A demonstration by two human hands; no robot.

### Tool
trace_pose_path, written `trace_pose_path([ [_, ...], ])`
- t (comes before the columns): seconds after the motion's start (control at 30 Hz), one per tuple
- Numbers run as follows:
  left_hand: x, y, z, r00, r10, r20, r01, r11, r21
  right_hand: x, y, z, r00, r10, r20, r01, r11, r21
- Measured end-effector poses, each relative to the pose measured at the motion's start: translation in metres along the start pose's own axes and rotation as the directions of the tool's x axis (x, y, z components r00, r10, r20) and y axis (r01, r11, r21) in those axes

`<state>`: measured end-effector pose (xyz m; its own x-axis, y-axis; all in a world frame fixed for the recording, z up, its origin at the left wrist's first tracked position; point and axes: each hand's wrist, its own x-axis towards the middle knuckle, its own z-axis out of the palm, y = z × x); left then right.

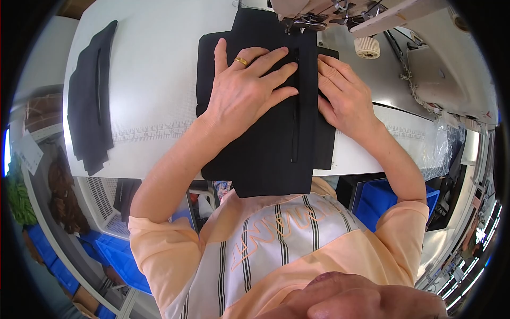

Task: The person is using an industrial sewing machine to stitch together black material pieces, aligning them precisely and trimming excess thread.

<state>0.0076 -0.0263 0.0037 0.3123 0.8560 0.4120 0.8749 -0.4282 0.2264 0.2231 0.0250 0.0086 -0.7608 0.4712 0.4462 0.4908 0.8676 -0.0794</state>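
Observation:
A black fabric panel with stepped edges and a long narrow slot lies on the white worktable under the sewing machine head. My left hand rests on its upper part with fingers spread, a gold ring on one finger. My right hand has its fingers bent and together at the panel's right edge, where a second black layer shows beneath; the fingertips are partly hidden. The machine's foot is just above the panel's slot, between and beyond my hands.
Another stack of black pieces lies at the table's left. A white knob hangs from the machine at upper right. Crumpled clear plastic sits at the right. Blue bins and a white basket are below the table.

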Motion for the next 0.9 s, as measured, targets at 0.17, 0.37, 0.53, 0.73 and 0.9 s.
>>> trace_pose_path([
  [0.17, -0.0008, 0.0002, 0.0021, 0.999, 0.006, -0.032, -0.006, 1.000, -0.025, -0.0006, -0.0001, -0.0010, 1.000, -0.004, 0.012, 0.004, 1.000, 0.002],
  [0.37, -0.0003, -0.0037, 0.0025, 0.998, 0.046, -0.039, -0.047, 0.998, -0.029, -0.0013, 0.0022, 0.0000, 0.999, -0.015, 0.034, 0.015, 1.000, -0.009],
  [0.53, 0.0041, -0.0031, -0.0040, 0.998, 0.056, 0.004, -0.056, 0.998, 0.042, -0.0026, 0.0051, -0.0014, 0.997, 0.007, 0.077, -0.005, 1.000, -0.019],
  [0.73, 0.0035, -0.0069, -0.0009, 0.997, 0.080, -0.009, -0.079, 0.993, 0.089, -0.0025, 0.0040, 0.0011, 0.999, 0.002, 0.049, -0.001, 1.000, -0.025],
  [0.9, 0.0072, -0.0094, -0.0010, 0.997, 0.083, 0.008, -0.083, 0.992, 0.095, -0.0006, 0.0088, 0.0008, 0.998, -0.005, 0.060, 0.007, 0.999, -0.038],
])
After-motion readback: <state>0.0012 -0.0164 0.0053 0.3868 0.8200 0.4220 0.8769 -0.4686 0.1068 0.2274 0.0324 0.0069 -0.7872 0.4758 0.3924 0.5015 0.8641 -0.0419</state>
